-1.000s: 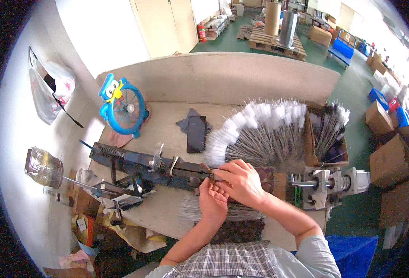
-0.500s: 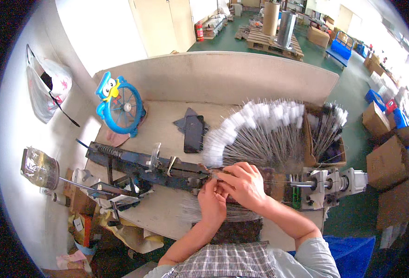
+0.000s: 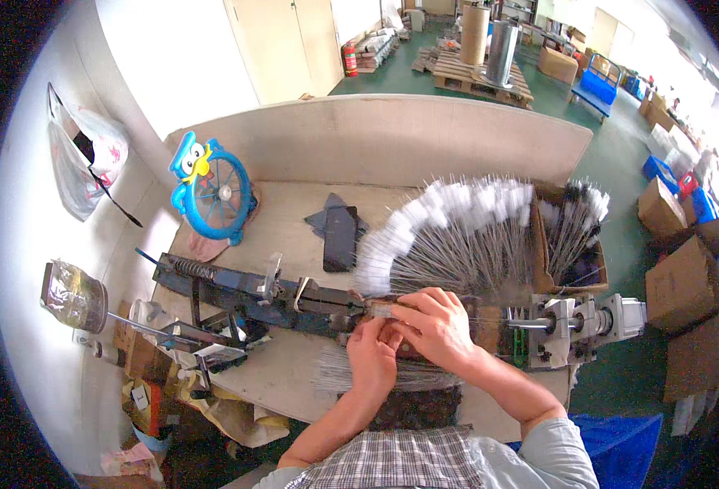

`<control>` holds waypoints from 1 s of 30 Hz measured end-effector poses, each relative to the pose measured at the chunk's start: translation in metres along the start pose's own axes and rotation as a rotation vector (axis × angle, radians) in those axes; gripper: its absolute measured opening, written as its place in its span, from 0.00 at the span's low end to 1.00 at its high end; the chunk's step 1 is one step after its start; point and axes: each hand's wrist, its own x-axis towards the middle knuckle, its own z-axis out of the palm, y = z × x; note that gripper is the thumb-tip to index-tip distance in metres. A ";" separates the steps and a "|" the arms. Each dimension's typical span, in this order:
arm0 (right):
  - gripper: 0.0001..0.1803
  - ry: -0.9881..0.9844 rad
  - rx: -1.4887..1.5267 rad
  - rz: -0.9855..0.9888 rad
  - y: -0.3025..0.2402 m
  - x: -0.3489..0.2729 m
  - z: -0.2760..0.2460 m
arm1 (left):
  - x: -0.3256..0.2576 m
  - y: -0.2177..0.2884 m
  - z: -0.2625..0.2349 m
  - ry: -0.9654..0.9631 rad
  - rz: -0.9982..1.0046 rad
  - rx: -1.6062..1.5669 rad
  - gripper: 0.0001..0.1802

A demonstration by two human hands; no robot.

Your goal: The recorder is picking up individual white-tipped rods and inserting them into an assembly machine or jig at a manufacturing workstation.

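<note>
My left hand [image 3: 372,356] and my right hand [image 3: 436,330] meet at the right end of a long dark metal fixture [image 3: 294,306]. Both have fingers bent in a pinch, close together. A small pale grey piece [image 3: 381,310] shows at the fingertips of my right hand; whether it is held or part of the fixture I cannot tell. What my left fingers pinch is hidden. Just beyond the hands lies a fanned pile of wire-stemmed brushes [image 3: 465,216] with white bristle heads. Loose thin wires [image 3: 335,371] lie under and beside my left wrist.
At the right sits a motor-driven spindle [image 3: 559,324]. A cardboard box [image 3: 547,277] holds darker brushes [image 3: 575,228]. A black phone [image 3: 340,238] and a blue wheel-shaped fan [image 3: 217,196] stand farther back. A raised board [image 3: 392,134] edges the table. On the left, a rod carries a tape-wrapped container [image 3: 74,297].
Both hands stay at the same spot on the fixture. My right fingers have shifted slightly, and the pale grey piece shows more plainly. The whole view has moved a little.
</note>
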 end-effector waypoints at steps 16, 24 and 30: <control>0.14 0.017 -0.014 -0.020 0.000 -0.001 0.003 | 0.002 -0.003 0.002 0.051 -0.019 -0.034 0.04; 0.14 -0.029 -0.016 -0.023 0.006 -0.004 0.008 | 0.006 -0.005 0.003 0.061 -0.010 0.056 0.06; 0.14 -0.057 -0.004 -0.029 0.005 0.001 0.001 | 0.008 -0.007 -0.006 0.019 0.007 -0.067 0.13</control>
